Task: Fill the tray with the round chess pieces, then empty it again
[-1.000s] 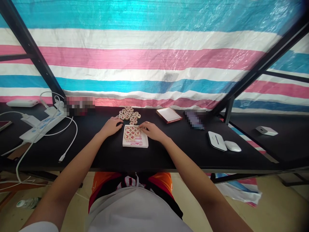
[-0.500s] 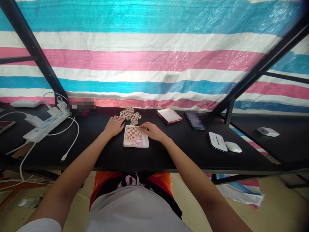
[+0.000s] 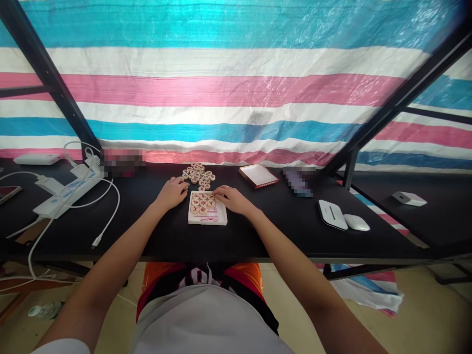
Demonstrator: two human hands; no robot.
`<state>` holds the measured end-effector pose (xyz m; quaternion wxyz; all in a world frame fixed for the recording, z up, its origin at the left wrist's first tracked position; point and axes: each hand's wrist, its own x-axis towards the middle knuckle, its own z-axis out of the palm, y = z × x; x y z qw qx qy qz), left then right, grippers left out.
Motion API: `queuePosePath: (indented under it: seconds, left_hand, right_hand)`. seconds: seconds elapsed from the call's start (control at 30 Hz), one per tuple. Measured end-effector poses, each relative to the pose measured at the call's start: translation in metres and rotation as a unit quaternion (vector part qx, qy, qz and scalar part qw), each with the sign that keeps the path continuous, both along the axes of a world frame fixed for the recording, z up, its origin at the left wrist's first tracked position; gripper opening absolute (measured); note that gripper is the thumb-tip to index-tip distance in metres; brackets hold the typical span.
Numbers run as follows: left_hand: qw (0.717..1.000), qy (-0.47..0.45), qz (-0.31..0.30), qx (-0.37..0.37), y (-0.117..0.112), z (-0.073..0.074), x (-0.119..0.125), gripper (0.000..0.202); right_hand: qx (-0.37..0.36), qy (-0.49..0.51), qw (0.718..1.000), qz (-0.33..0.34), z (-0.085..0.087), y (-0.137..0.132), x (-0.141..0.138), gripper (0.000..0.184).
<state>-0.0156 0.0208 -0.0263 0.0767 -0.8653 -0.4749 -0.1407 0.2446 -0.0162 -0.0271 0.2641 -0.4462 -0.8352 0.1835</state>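
Note:
Round Chinese chess pieces with red characters (image 3: 203, 202) lie in rows in a shallow white box tray (image 3: 208, 221), whose near and right parts show a printed pink pattern. My right hand (image 3: 233, 200) is at the tray's far right corner, its thumb and fingers bent together against a chess piece (image 3: 211, 196) there. Just left of the tray, my left hand (image 3: 171, 193) rests low over the desk with its fingers loosely spread and nothing visible in them. Beyond the tray lies a loose pile of more chess pieces (image 3: 199, 173), near the left fingertips.
A box lid (image 3: 258, 175) lies on the black desk (image 3: 228, 243) to the right, beside a blurred dark object (image 3: 298, 183). Further right are a white device (image 3: 332, 215) and a mouse (image 3: 356, 222). A power strip (image 3: 68, 194) with cables occupies the left; a striped sheet (image 3: 236, 88) hangs behind.
My left hand has drawn back slightly to the left, away from the pile of pieces. The right hand stays at the tray's corner.

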Motion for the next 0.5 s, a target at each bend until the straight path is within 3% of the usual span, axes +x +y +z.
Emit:
queuePosePath:
  seconds: [0.23,0.5]
  left_hand:
    - [0.999,-0.014,0.004,-0.049,0.0047,-0.0036,-0.0036,0.034]
    - [0.998,-0.015,0.016,-0.053,0.0039,-0.0024,-0.0053,0.035]
  right_hand:
    - [-0.012,0.007,1.0,0.005,0.0052,-0.0011,-0.0013,0.037]
    - [-0.03,0.002,1.0,-0.003,0.0084,-0.0034,-0.0022,0.038]
